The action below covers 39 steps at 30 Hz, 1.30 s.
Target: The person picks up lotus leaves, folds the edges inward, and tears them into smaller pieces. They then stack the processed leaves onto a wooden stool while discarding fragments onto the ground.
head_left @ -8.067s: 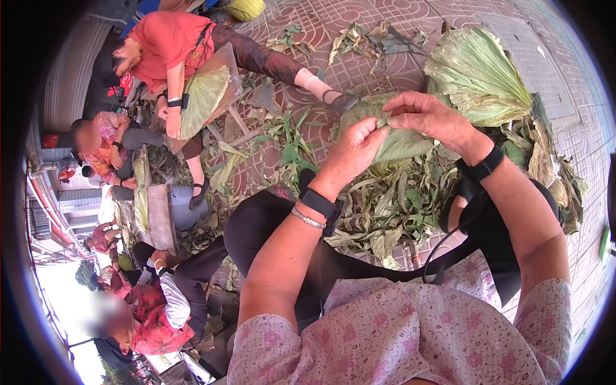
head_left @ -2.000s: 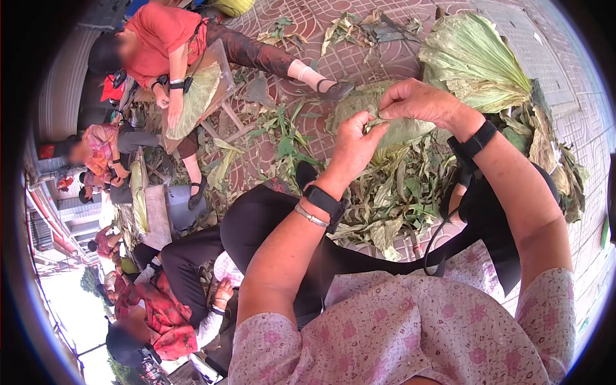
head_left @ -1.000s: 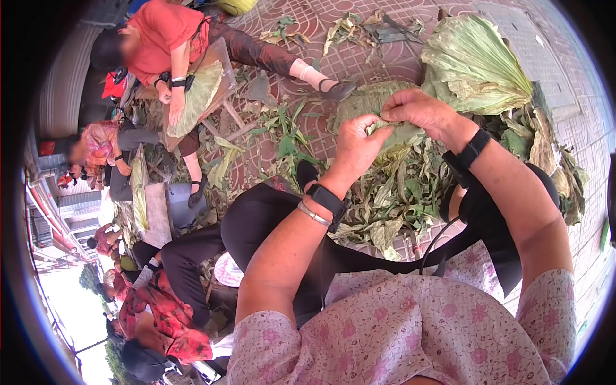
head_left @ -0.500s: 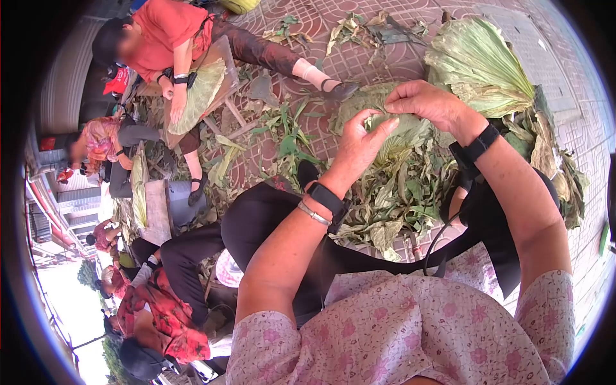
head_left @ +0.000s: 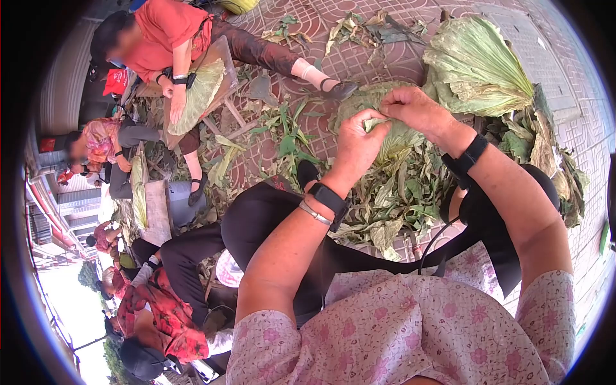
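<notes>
My left hand [head_left: 359, 146] and my right hand [head_left: 422, 114] meet fingertip to fingertip, thumbs and fingers pinched. What sits between the fingertips is too small to make out. Right below and behind them lies a pale green, fan-folded leaf stack [head_left: 399, 142], partly covered by my hands. Under that is a heap of dry, curled leaves [head_left: 391, 199] between my legs. A larger fan-folded bundle of big leaves [head_left: 471, 64] rests to the right of my right hand, on top of darker dried leaves [head_left: 536, 138].
Across from me a person in a red top [head_left: 167, 35] presses a leaf fan [head_left: 202, 96] on a wooden stool [head_left: 224, 74]. More people sit along the left, one in a red patterned shirt [head_left: 163, 314]. Leaf scraps [head_left: 289, 131] litter the patterned paving [head_left: 333, 54].
Both hands have shifted slightly left, and their fingertips have drawn closer together. The right wrist has turned a little. The leaf bundles stay where they were.
</notes>
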{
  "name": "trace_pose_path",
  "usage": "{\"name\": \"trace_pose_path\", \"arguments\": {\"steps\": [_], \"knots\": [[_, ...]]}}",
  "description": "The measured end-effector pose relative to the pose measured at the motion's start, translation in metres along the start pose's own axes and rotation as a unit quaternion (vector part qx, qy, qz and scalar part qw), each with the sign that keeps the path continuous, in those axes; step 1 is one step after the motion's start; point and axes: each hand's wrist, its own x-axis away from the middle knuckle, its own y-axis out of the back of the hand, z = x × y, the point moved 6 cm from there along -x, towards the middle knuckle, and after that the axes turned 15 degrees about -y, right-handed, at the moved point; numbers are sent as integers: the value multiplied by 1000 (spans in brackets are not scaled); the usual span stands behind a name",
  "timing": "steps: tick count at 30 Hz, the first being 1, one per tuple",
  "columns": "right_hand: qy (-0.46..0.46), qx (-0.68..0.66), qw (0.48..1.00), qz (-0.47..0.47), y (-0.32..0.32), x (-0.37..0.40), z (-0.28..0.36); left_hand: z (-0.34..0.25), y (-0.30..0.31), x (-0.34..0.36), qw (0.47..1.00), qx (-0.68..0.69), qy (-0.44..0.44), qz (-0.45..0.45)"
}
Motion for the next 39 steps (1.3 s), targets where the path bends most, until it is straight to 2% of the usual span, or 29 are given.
{"name": "trace_pose_path", "arguments": {"steps": [4, 7, 10, 16, 19, 22, 25, 28, 31, 34, 37, 39], "knots": [[-54, -45, 997, 32, 8, 4, 3, 4, -1, 3, 1000, 10, -5, -4], [-50, -27, 998, 34, 14, 8, 14, 8, 3, 2, 999, 12, -37, -38], [-67, 23, 994, 79, 15, 5, 13, 16, 2, 4, 998, 49, 35, -7], [-7, 16, 998, 55, 11, 0, 10, 7, -1, 4, 991, 120, 55, -17], [-21, 17, 998, 65, 9, 6, 13, 11, 0, 3, 992, 105, 75, -9], [5, 44, 995, 85, 6, 3, 13, 9, 4, 2, 998, 24, 51, 7], [1, 27, 996, 82, 5, 3, 11, 14, 2, 2, 996, 76, 41, 2], [-38, -19, 998, 38, 6, 2, 1, 13, 1, 0, 995, 97, 21, -1], [-117, -93, 989, 15, 9, 0, -11, -11, -1, -2, 997, -10, -65, 45], [-108, -88, 990, 34, 8, 1, -10, -5, -5, 1, 999, 34, -5, 34], [-117, -98, 988, 32, 11, 2, -3, 3, 1, 1, 999, 33, 0, 9], [-92, -90, 990, 62, 16, 3, 4, 6, 4, 1, 999, 33, -7, -7]]}}
